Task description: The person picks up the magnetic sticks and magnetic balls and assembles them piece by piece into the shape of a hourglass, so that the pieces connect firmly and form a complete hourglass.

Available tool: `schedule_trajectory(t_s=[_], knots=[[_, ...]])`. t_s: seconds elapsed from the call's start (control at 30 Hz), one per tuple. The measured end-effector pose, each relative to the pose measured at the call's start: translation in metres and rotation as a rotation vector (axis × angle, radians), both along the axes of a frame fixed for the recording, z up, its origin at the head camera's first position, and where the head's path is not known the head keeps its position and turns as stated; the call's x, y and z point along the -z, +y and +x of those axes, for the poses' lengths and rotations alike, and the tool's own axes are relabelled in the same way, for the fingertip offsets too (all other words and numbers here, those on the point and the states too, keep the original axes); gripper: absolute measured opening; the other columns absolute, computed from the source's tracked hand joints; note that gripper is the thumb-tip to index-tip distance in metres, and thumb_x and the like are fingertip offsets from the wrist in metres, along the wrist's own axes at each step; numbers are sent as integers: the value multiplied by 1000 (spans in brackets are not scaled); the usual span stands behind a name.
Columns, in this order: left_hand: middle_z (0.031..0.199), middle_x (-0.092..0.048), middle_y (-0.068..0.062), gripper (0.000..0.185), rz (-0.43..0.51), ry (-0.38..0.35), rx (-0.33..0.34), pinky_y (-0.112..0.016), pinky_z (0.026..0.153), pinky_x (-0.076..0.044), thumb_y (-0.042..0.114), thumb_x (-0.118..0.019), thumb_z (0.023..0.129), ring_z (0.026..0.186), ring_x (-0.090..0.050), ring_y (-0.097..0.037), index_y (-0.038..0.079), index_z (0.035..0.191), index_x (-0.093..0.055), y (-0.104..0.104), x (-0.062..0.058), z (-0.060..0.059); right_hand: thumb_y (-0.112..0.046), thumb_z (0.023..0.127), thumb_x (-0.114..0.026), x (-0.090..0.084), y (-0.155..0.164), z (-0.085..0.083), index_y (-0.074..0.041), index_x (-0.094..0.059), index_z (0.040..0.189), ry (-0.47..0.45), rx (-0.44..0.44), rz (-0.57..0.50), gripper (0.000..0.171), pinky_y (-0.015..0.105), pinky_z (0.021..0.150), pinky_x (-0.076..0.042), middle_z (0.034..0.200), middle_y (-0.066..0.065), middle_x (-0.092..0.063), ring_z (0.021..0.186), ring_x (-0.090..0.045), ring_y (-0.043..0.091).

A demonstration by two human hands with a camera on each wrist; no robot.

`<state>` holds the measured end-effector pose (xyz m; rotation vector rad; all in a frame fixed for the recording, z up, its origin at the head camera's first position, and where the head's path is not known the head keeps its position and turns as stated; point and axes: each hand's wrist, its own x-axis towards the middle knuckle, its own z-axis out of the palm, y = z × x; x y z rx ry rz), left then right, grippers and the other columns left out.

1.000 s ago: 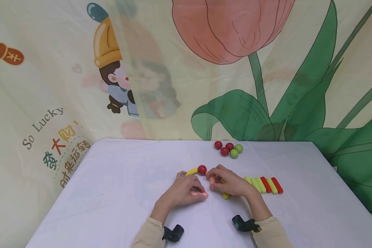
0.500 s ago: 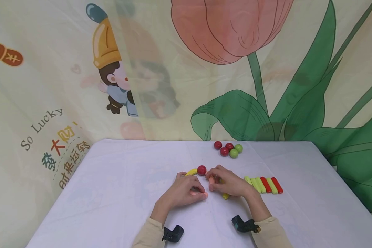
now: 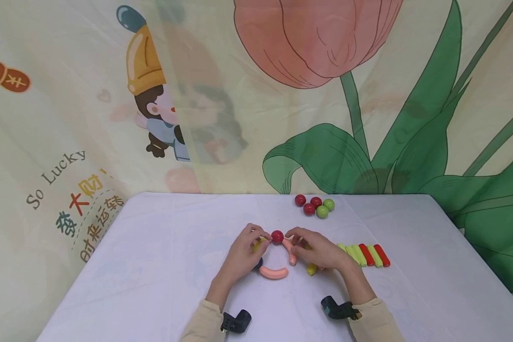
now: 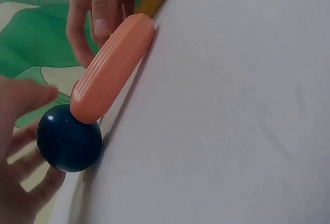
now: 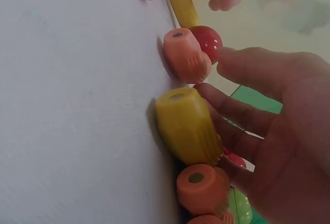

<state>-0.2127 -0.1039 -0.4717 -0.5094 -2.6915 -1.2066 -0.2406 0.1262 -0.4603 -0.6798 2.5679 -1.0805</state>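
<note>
A red ball (image 3: 277, 236) sits between a yellow curved piece (image 3: 258, 243) and an orange curved piece (image 3: 289, 252). My left hand (image 3: 257, 236) pinches the yellow piece beside the ball. My right hand (image 3: 294, 236) pinches the top end of the orange piece (image 5: 185, 55) against the red ball (image 5: 210, 40). A second orange curved piece (image 3: 273, 272) lies free on the table, its end against a dark blue ball (image 4: 69, 139) that is half hidden under my left palm in the head view. A short yellow piece (image 5: 186, 126) lies under my right fingers.
A white table (image 3: 162, 266) carries several red and green balls (image 3: 315, 206) at the back and a row of green and red sticks (image 3: 365, 255) right of my right hand. Patterned cloth hangs behind. Bare table shows to the left and in front.
Both hands have moved away from me to the red ball. My left hand let go of the lower orange curved piece, which now lies uncovered with the blue ball.
</note>
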Motion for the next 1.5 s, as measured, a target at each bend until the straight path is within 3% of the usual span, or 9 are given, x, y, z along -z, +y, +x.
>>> schedule_trajectory(t_s=[0.1,0.2,0.5,0.93,1.3,1.5], knots=[[104,-56,1,12,44,-21,-92,-24,71,-48,18,-61,91,88,-55,-12,20,100,-67,-1,3,-1,-19,89,-63,1,-1,0,-23,-59,115,23,57,12,26,29,75,-50,100,-4,-61,90,-56,14],[102,-58,0,16,51,-37,-130,-20,67,-45,16,-62,89,85,-55,-11,20,104,-66,-2,6,-2,-18,89,-64,1,-1,-2,-22,-62,111,42,114,19,22,28,76,-50,98,-5,-61,89,-56,14],[98,-63,1,24,50,-55,-151,-18,67,-45,16,-65,87,82,-57,-9,18,111,-63,-4,12,-3,-19,90,-63,1,7,-8,-18,-62,108,125,257,7,18,35,84,-51,100,-2,-62,93,-55,16],[96,-64,4,22,63,-97,-191,-18,66,-43,20,-68,86,82,-56,-8,20,108,-67,-4,14,-4,-21,92,-58,3,27,-15,-14,-57,113,143,439,-24,22,41,88,-51,107,6,-59,100,-54,23],[93,-64,4,20,57,-98,-190,-18,64,-42,21,-67,86,81,-55,-9,21,107,-67,-4,14,-3,-17,91,-58,5,32,-19,-8,-49,125,204,495,-46,36,46,92,-49,117,12,-50,109,-48,26],[96,-65,4,20,69,-99,-182,-18,65,-43,20,-66,87,82,-56,-9,21,106,-67,-4,14,-3,-15,92,-55,5,38,-21,-6,-45,133,247,475,-51,43,56,102,-39,140,18,-36,128,-38,36]])
